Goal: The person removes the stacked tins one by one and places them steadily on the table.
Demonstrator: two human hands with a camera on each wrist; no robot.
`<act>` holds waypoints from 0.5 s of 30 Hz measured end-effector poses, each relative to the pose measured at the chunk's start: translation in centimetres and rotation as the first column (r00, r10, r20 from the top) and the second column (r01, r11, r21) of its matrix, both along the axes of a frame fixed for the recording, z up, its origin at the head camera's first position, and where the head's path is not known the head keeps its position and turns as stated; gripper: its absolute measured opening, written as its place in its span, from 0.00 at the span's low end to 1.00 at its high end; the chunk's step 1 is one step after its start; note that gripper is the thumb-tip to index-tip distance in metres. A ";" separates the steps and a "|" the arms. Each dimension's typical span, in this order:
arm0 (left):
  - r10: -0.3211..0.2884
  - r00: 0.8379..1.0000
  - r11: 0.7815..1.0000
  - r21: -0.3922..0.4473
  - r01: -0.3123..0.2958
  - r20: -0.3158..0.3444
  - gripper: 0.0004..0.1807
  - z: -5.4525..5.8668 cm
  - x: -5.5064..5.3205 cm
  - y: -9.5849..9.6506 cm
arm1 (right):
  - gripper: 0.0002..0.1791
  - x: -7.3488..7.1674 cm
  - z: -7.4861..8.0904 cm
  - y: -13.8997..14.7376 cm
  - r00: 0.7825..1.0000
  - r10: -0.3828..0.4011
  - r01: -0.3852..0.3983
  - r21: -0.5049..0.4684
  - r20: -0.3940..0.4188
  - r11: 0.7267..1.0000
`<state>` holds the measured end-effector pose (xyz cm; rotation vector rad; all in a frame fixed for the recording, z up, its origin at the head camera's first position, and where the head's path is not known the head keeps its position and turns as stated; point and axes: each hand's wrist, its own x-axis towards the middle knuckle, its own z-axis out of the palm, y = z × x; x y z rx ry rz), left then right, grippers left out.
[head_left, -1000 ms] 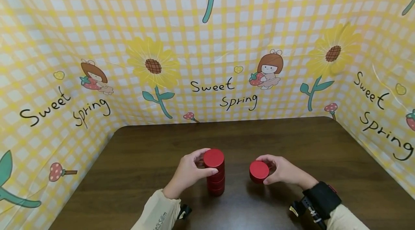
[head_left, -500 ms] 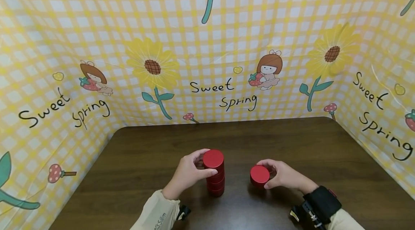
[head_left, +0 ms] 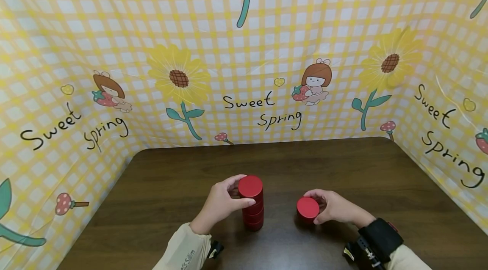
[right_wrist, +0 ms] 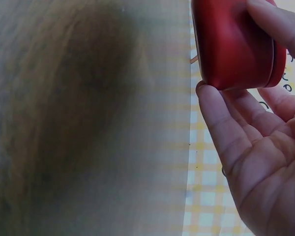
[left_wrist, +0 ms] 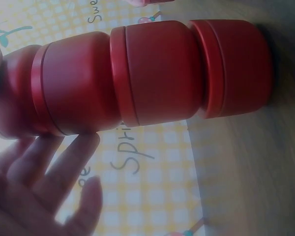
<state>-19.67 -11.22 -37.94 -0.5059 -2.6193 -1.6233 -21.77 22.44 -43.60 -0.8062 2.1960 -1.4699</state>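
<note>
A stack of several round red lidded tins (head_left: 254, 218) stands upright on the brown table. My left hand (head_left: 222, 203) grips the upper part of the stack, its thumb in front and fingers behind. In the left wrist view, the stacked tins (left_wrist: 160, 73) lie one against another along a line, and the fingers (left_wrist: 71, 162) touch the top ones. To the right of the stack, my right hand (head_left: 337, 207) holds a single red tin (head_left: 307, 208) between thumb and fingers. A gap shows between this tin (right_wrist: 233, 46) and the table in the right wrist view, so it is off the surface.
The dark wooden table (head_left: 183, 177) is bordered at the back and both sides by a yellow checked cloth (head_left: 244, 50) printed with flowers and lettering. A black wrist strap (head_left: 381, 240) with a camera mount sits on the right wrist.
My right hand has moved the single tin slightly nearer to me and a little to the right, away from the stack. The left hand keeps its hold and the stack stays in place.
</note>
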 end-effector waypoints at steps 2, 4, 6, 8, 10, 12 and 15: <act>0.000 1.000 1.000 0.000 0.000 0.003 0.33 0.0 0.0 0.0 | 0.35 0.0 -0.1 0.0 1.000 0.011 -0.011 -0.004 0.019 1.000; -0.001 1.000 1.000 -0.001 0.001 0.002 0.33 0.1 0.0 0.0 | 0.35 0.0 -0.2 0.0 0.999 0.021 -0.020 -0.009 0.032 1.000; -0.004 1.000 1.000 -0.003 0.004 -0.001 0.33 0.1 0.0 0.0 | 0.35 0.0 -0.3 0.0 0.999 0.029 -0.029 -0.012 0.044 1.000; -0.006 1.000 1.000 -0.004 0.006 -0.004 0.33 0.1 0.0 0.1 | 0.34 0.0 -0.4 0.0 0.998 0.032 -0.032 -0.006 0.047 0.999; -0.011 1.000 1.000 -0.005 0.011 -0.011 0.33 0.1 0.0 0.1 | 0.34 0.0 -0.4 -0.1 0.998 0.039 -0.038 -0.011 0.056 0.999; -0.014 1.000 1.000 -0.007 0.014 -0.018 0.33 0.1 0.0 0.1 | 0.34 0.0 -0.4 -0.1 0.997 0.043 -0.043 -0.006 0.060 0.999; -0.016 1.000 1.000 -0.006 0.016 -0.025 0.33 0.1 0.0 0.1 | 0.34 0.0 -0.4 -0.1 0.997 0.045 -0.045 0.013 0.056 0.999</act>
